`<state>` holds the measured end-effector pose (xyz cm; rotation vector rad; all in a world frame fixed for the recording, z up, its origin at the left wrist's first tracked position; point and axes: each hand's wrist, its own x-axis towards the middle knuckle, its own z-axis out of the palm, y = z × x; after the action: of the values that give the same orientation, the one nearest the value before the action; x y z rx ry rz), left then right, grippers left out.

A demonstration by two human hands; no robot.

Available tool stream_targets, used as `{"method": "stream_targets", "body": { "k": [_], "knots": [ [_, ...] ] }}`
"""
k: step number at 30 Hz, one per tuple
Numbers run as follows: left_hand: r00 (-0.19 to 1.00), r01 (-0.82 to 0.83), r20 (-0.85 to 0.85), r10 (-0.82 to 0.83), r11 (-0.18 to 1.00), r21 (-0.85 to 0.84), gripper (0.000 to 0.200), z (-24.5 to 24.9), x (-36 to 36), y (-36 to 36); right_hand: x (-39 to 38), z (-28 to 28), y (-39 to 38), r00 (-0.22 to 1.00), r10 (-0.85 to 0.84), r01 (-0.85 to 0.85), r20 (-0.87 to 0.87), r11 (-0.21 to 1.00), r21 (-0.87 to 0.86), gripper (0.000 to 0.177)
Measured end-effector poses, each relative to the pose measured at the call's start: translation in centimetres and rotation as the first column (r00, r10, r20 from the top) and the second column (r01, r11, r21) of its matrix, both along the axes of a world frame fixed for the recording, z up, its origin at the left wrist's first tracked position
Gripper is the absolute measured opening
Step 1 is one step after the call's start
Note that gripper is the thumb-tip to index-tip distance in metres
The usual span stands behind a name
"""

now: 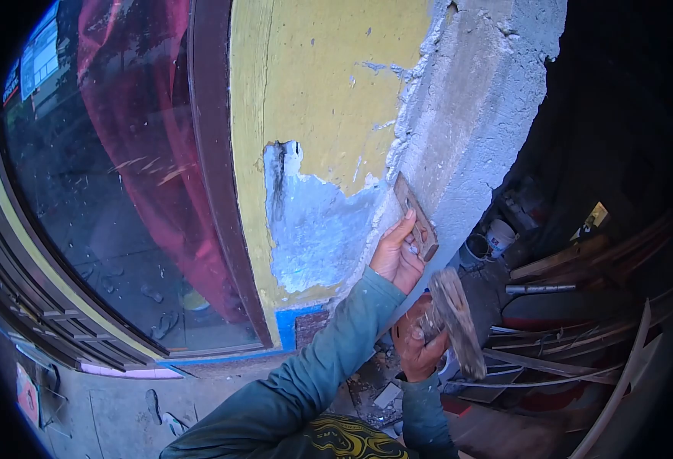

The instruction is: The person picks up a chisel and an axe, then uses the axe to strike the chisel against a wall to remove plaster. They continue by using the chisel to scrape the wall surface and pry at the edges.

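My left hand [399,256] holds a short, flat piece of wood [420,231] against the rough grey plastered corner [459,115] of the wall. Its thumb lies along the wood and the other fingers curl behind it. Lower down and to the right, my right hand [419,344] grips what looks like a worn wooden plastering float [459,321], its board tilted and apart from the wall. Left of the corner, the wall carries yellow paint [329,92] and a bare bluish-grey patch [321,229] where the paint has come off.
A glass window [122,191] with a red cloth behind it stands at the left, in a dark brown frame [214,153]. Buckets [500,236] and scattered wooden planks [566,336] lie in the dark space at right. Rubble [382,382] covers the ground below my hands.
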<state>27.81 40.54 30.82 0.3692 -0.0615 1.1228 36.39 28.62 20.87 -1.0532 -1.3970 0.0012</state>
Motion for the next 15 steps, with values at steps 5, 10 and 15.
{"method": "stream_targets", "body": {
  "k": [5,10,15],
  "knots": [
    [0.999,0.043,0.030,-0.044,0.998,0.047,0.017,-1.4,0.2,0.8,0.8,-0.5,0.8,0.973,-0.176,0.212,0.147,0.936,-0.280,0.065],
    [1.000,0.001,0.015,0.000,0.999,-0.044,0.022,-0.1,0.5,0.5,1.0,-1.9,1.8,0.999,0.026,-0.026,-0.035,1.000,0.005,0.055],
    [0.999,-0.025,-0.030,0.026,1.000,0.004,0.022,-1.1,1.0,0.8,0.1,1.1,1.0,0.987,-0.132,0.136,0.096,0.990,-0.032,0.054]
  ]
}}
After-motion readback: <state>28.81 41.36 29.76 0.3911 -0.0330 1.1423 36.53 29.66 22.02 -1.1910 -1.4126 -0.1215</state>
